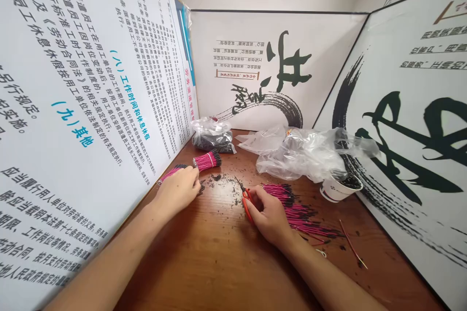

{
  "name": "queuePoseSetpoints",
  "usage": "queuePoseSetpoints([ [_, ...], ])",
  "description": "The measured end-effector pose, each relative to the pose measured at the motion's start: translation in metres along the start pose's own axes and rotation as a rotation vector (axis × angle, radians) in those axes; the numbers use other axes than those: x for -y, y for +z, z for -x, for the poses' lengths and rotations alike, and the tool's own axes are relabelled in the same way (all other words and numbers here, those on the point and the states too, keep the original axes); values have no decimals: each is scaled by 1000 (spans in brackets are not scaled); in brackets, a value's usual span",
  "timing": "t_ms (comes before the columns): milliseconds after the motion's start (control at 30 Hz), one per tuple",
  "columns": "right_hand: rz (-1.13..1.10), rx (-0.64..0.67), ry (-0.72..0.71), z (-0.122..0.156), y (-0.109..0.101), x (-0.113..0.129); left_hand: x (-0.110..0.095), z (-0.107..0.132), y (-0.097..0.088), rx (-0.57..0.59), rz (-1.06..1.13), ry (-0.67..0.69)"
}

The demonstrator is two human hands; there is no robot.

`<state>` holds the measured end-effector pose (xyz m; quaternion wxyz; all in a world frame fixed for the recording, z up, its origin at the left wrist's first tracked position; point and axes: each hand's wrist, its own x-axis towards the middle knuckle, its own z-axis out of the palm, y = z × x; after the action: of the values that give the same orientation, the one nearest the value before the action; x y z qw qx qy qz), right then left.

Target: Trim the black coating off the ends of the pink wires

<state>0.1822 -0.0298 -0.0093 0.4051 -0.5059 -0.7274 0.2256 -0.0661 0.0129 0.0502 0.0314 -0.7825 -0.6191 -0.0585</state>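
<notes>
Two bare hands work over a glossy brown wooden table (189,272). The right hand (270,216) is closed around a pair of small scissors with orange-red handles and dark blades (245,194), the fingers wrapped about the handles and the blades pointing away, toward the upper left. The left hand (178,187) rests palm down with its fingers curled in among pink wires with black ends (170,173); what it pinches, if anything, is hidden beneath the fingers, so I cannot tell how tight the grip is.

Just beyond the left fingers lies a round bundle of pink, black-ended wires tied with a white band (206,161). Tiny black scraps (218,178) are scattered between the hands. Beside the right hand, a loose heap of pink wires with black tips (310,221) spreads to the right, partly behind the hand. One separate red wire with a pale end (352,243) lies farther right.

Behind the heap stand a tilted white paper cup holding dark bits (334,192) and crumpled clear plastic bags (302,155). Another clear bag with dark contents (213,138) sits farther back, by the white panels printed with characters (226,26).
</notes>
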Motion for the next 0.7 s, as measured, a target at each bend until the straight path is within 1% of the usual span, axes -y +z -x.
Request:
queuePoseSetpoints([
  [100, -57, -27, -3, 0, 1, 2, 5, 2, 6, 2, -72, -1],
  [167, -141, -74, -7, 0, 1, 2, -1, 4, 11, -28, -88, 25],
  [200, -190, -111, -7, 0, 1, 2, -8, 5, 13, -48, -80, 52],
  [267, -276, -202, -10, -1, 0, 1, -27, 9, 18, -69, -27, 146],
  [333, -321, -282, -22, -2, 0, 0, -52, 13, 25, -34, 62, 314],
  [400, -335, -320, -38, -3, 0, -2, -77, 16, 34, 4, 172, 475],
  [467, -342, -319, -49, -3, 0, -4, -99, 17, 44, 5, 276, 570],
  [500, -343, -316, -53, -3, 0, -5, -106, 17, 48, -3, 321, 595],
  [567, -338, -317, -57, -3, 0, -5, -115, 16, 57, -18, 407, 597],
  [700, -312, -312, -66, -2, 1, -2, -114, 14, 64, -35, 483, 577],
])
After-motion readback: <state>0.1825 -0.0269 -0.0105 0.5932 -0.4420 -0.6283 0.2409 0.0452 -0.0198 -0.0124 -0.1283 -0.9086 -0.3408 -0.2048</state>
